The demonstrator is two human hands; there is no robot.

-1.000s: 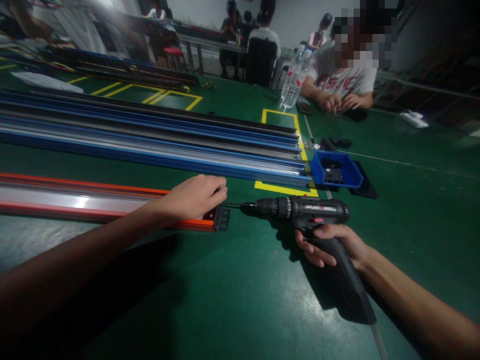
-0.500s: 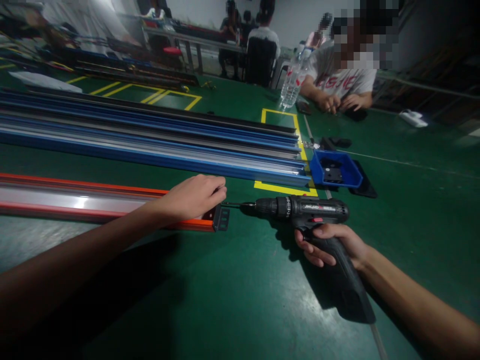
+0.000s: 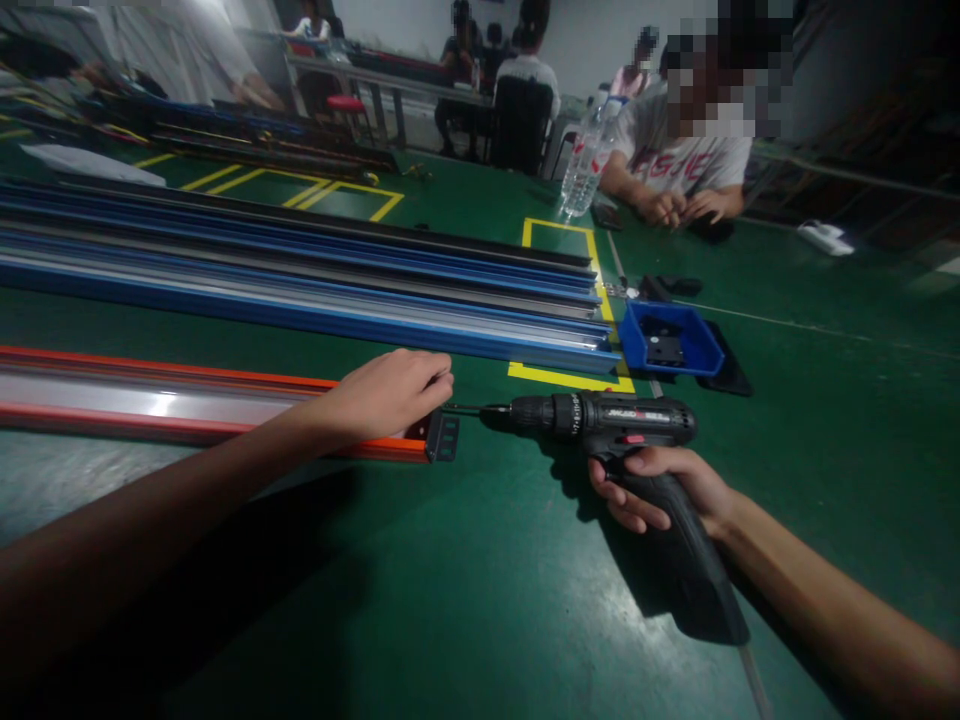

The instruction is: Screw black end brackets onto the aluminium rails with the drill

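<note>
My right hand (image 3: 660, 485) is wrapped round the handle of a black power drill (image 3: 622, 420), which points left. Its long thin bit reaches the end of an orange-edged metal profile (image 3: 172, 400) lying at the left. A black slotted bracket (image 3: 445, 438) sits at that profile's end. My left hand (image 3: 394, 393) rests over the same end, fingers curled together close to the bit's tip; what they hold, if anything, is hidden.
Several blue and black profiles (image 3: 375, 300) lie beyond the orange one. A blue bin (image 3: 705, 350) with black parts stands at their right end. Bottles (image 3: 581, 165) stand farther back, near a seated person (image 3: 675, 160) across the green table (image 3: 465, 590).
My hands and the drill have hardly moved. At the back left, a person's arm has shifted, and the hands of the person across the table have moved slightly.
</note>
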